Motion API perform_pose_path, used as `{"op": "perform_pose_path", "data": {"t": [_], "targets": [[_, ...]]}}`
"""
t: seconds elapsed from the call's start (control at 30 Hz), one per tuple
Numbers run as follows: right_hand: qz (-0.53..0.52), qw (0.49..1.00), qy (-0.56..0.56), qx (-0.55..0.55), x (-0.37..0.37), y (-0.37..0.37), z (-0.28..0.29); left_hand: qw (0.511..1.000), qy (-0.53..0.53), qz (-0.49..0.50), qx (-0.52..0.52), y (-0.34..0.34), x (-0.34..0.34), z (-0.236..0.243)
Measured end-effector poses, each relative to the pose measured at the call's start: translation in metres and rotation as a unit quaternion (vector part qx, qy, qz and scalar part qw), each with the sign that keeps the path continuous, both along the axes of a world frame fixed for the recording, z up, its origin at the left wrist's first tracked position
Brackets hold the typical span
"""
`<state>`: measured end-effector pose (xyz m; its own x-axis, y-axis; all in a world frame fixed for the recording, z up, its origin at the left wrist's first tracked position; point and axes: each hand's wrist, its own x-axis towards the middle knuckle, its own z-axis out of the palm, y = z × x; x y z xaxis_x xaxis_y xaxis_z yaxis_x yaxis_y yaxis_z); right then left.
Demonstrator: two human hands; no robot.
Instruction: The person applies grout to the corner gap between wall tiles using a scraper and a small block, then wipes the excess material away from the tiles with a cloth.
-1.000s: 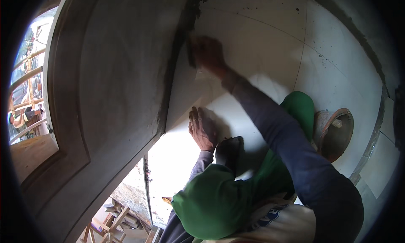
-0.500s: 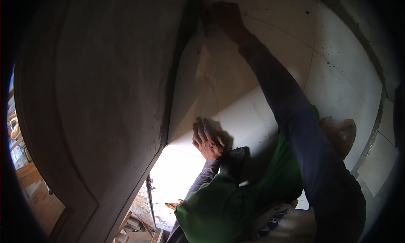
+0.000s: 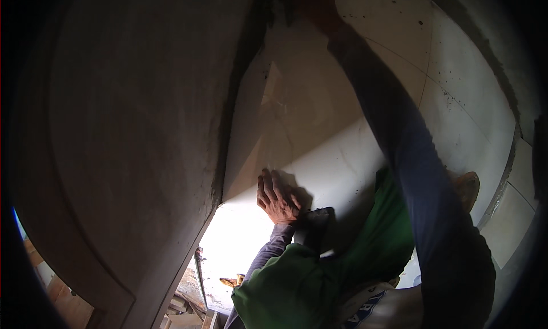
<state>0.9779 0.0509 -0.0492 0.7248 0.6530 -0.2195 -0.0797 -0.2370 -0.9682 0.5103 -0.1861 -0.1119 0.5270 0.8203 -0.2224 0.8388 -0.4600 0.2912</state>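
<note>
My left hand [image 3: 277, 197] rests palm down on the pale tiled floor [image 3: 319, 109], fingers stretched and slightly apart, at the border of a bright patch of light. It holds nothing. My right hand [image 3: 317, 8] reaches far ahead into deep shadow at the upper edge, near the foot of a large greyish panel [image 3: 142, 123]. Its fingers look closed around something dark, too dim to name. Along the panel's lower edge runs a rough dark strip [image 3: 229, 120], close to where the right hand is.
Small dark crumbs [image 3: 448, 97] lie scattered over the floor at right. A rough grey band [image 3: 485, 43] borders the tiles there. My green-clothed legs [image 3: 394, 226] and a shoe [image 3: 468, 189] are close by. Wood scraps [image 3: 185, 319] lie beyond the panel's lower end.
My right hand has shifted up in the picture, partly past the upper edge. The left hand stays planted on the floor while the view has tilted slightly.
</note>
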Motion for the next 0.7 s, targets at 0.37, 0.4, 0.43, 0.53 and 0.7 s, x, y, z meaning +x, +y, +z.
{"op": "perform_pose_path", "data": {"t": [0.37,0.4,0.43,0.53,0.7], "targets": [[0.098,0.934,-0.342,-0.011,-0.073,-0.034,-0.067,1.000,-0.020,-0.011,0.015,-0.001,0.016,0.009],[0.083,0.948,-0.308,-0.016,-0.105,-0.038,-0.061,0.999,-0.026,-0.008,0.020,0.000,0.013,0.009],[0.071,0.954,-0.290,-0.017,-0.131,-0.043,-0.059,0.999,-0.029,-0.007,0.020,0.000,0.013,0.011],[0.040,0.970,-0.239,-0.013,-0.206,-0.070,-0.047,0.999,-0.044,-0.005,0.016,0.001,0.015,0.014],[0.008,0.971,-0.232,0.062,-0.250,-0.097,-0.034,0.999,-0.033,0.005,0.018,0.004,0.010,0.017]]}}
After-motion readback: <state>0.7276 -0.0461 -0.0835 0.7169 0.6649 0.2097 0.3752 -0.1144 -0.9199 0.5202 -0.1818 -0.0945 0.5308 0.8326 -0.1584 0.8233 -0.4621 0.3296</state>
